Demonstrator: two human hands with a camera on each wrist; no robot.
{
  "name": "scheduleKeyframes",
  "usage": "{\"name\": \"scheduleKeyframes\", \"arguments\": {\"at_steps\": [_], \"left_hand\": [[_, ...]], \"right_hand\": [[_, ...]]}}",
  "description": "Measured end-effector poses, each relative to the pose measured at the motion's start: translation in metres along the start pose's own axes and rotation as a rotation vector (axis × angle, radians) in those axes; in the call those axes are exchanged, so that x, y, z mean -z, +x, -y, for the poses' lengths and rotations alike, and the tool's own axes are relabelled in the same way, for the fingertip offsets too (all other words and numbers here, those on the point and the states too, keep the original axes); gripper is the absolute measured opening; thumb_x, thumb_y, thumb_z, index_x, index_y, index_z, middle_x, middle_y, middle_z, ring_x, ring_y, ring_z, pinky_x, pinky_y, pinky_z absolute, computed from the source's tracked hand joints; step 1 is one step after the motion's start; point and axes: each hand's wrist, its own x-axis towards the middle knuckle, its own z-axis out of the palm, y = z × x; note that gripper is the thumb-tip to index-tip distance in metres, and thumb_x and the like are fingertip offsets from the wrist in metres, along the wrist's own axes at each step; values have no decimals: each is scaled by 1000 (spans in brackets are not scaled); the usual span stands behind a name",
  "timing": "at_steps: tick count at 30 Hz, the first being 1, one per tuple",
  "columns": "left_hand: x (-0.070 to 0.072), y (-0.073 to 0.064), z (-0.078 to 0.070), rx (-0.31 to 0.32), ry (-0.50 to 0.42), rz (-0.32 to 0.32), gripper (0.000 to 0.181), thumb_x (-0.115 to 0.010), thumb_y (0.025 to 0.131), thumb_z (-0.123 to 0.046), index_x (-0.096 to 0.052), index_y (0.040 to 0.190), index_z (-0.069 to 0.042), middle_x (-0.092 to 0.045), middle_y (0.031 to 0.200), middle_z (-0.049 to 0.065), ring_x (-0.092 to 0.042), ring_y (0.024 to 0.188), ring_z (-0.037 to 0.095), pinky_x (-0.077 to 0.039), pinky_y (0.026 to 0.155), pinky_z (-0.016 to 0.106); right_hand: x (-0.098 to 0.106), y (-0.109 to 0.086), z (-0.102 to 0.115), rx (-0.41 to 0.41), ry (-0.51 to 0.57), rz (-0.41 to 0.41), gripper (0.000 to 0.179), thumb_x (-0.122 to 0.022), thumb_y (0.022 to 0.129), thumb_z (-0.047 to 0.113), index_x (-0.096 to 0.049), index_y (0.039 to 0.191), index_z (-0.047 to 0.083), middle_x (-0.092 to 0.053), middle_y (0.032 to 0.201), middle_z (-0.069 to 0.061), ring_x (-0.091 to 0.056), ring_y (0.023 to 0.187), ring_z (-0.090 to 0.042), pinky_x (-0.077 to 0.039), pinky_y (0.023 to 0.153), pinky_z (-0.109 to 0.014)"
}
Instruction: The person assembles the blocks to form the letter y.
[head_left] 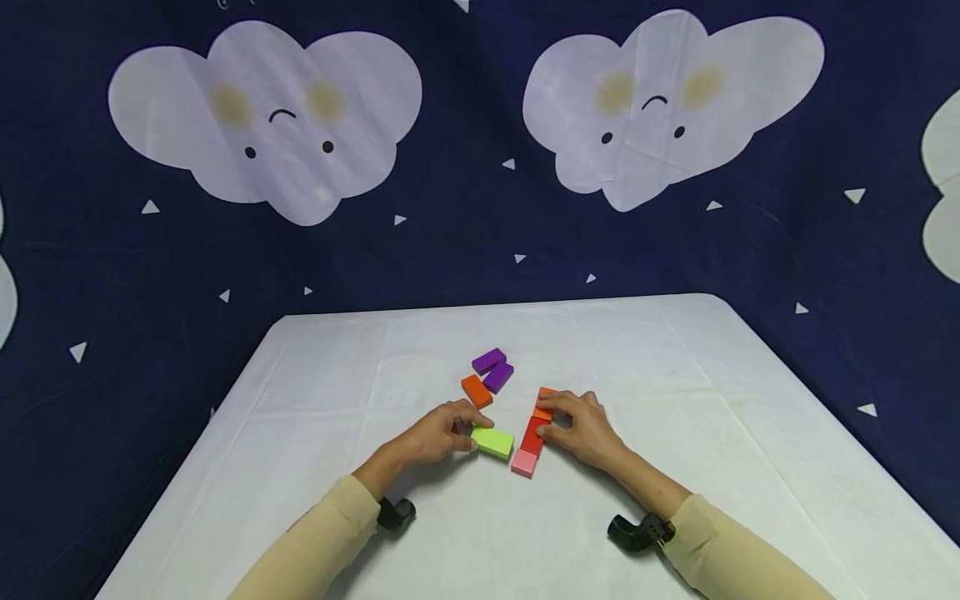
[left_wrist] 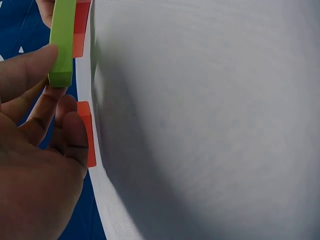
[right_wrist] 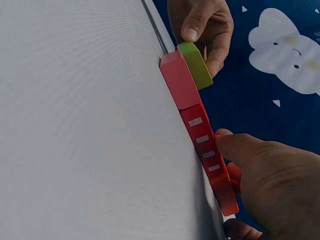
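My left hand [head_left: 442, 432] pinches a lime green block [head_left: 493, 442] between thumb and fingers; in the left wrist view the green block [left_wrist: 62, 45] appears raised off the cloth. Just right of it lies a row of blocks touching end to end: a pink block [head_left: 524, 462] nearest me, a red block [head_left: 533, 435], then an orange block [head_left: 545, 403]. My right hand [head_left: 581, 429] is at the row's right side, its thumb by the red block and fingers at the orange one. White marks show on the side of the red block [right_wrist: 204, 142] in the right wrist view.
Beyond my left hand lie two purple blocks [head_left: 489, 361], touching or nearly so, and a loose orange block [head_left: 477, 391]. A white cloth [head_left: 360, 367] covers the table. Behind it hangs a dark blue curtain [head_left: 465, 267] printed with clouds.
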Motion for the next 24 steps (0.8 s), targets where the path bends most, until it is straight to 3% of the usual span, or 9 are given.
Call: {"name": "scheduleKeyframes", "arguments": {"at_steps": [9, 24], "left_hand": [[0, 1, 0, -6, 3, 69, 35, -65, 84, -2, -67, 116, -14, -60, 107, 1, -46, 86, 16, -41, 71, 25], [-2, 1, 0, 5, 15, 83, 34, -65, 84, -2, -68, 115, -15, -60, 107, 0, -46, 95, 17, -39, 82, 29]], "right_hand": [[1, -1, 1, 2, 7, 3, 42, -78, 74, 30, -68, 114, 19, -63, 124, 0, -40, 85, -13, -31, 81, -34], [1, -1, 1, 6, 12, -3, 42, -77, 75, 32, -68, 114, 20, -63, 125, 1, -40, 85, -12, -31, 82, -35]]}}
